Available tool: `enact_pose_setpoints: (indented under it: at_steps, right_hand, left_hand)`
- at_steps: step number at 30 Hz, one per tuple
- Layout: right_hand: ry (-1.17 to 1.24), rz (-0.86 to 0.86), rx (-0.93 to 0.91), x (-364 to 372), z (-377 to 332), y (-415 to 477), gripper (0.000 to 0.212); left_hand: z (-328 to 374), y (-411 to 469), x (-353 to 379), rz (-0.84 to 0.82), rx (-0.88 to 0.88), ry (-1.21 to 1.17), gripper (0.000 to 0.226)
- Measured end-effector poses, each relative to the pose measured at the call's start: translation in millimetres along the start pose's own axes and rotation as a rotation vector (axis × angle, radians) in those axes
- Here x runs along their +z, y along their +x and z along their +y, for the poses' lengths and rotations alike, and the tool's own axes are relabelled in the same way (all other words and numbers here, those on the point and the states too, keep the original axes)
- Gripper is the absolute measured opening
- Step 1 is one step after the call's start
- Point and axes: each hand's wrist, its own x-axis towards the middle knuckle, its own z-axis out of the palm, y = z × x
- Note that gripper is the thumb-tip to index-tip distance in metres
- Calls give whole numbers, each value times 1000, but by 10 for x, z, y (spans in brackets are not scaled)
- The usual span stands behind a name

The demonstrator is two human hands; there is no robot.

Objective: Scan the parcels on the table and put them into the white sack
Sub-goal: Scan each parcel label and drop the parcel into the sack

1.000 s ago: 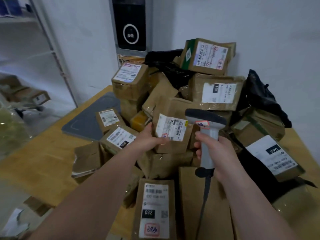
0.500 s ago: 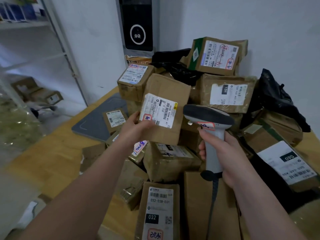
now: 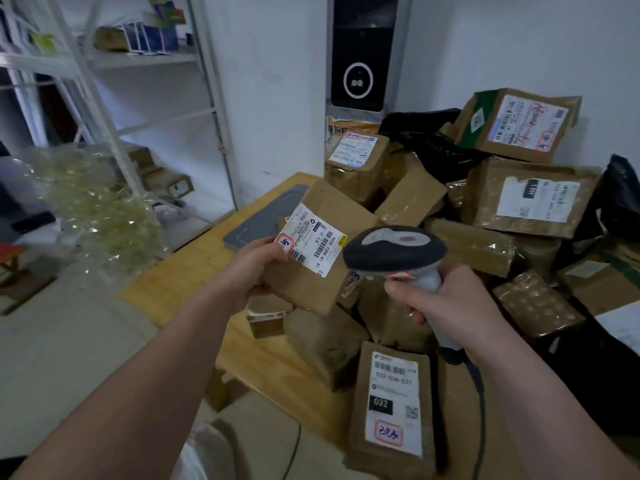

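parcel (image 3: 322,265) held clear of pile, above left edge of table (image 3: 194,275), tilted so label (image 3: 315,240) faces scanner (image 3: 394,249). left hand (image 3: 252,268): fingers curled under parcel's near corner, thumb by label corner. right hand (image 3: 450,306): fingers wrapped round scanner handle, head aimed at barcode; judged scan step. count: 1 parcel in hand, 1 scanner, pile toward right edge a dozen-plus, exact number unclear.

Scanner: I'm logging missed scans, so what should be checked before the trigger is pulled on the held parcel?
1. Left hand grips parcel: ok.
2. Label faces the camera, barcode uncovered: ok.
3. Right hand grips scanner: ok.
4. Scanner window aimed at barcode: cannot tell.
5. Sack mouth open: cannot tell, only a white edge shows.
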Motion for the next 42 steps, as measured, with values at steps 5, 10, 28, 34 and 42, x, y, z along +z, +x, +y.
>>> enact_pose_setpoints:
  at_steps: [5, 10, 28, 34, 42]
  right_hand:
    - [-142, -7, -22, 293, -122, -190, 17]
    - [-203, -39, -34, 540, -223, -335, 19]
    - [-250, -217, -57, 1384, -362, -566, 24]
    - [-219, -285, 2, 1938, -268, -590, 17]
    - [-257, -539, 153, 3336, 374, -640, 13]
  left_hand:
    - [-123, -206, -368, 38, -14, 8, 32]
    - [-229, -372, -684, 42, -29, 50, 53]
    - [-700, -670, -1569, 128, -111, 50, 71]
    - [-1182, -777, -2007, 204, -190, -35, 15]
    - [-2882, -1101, -2945, 498, -564, -152, 15]
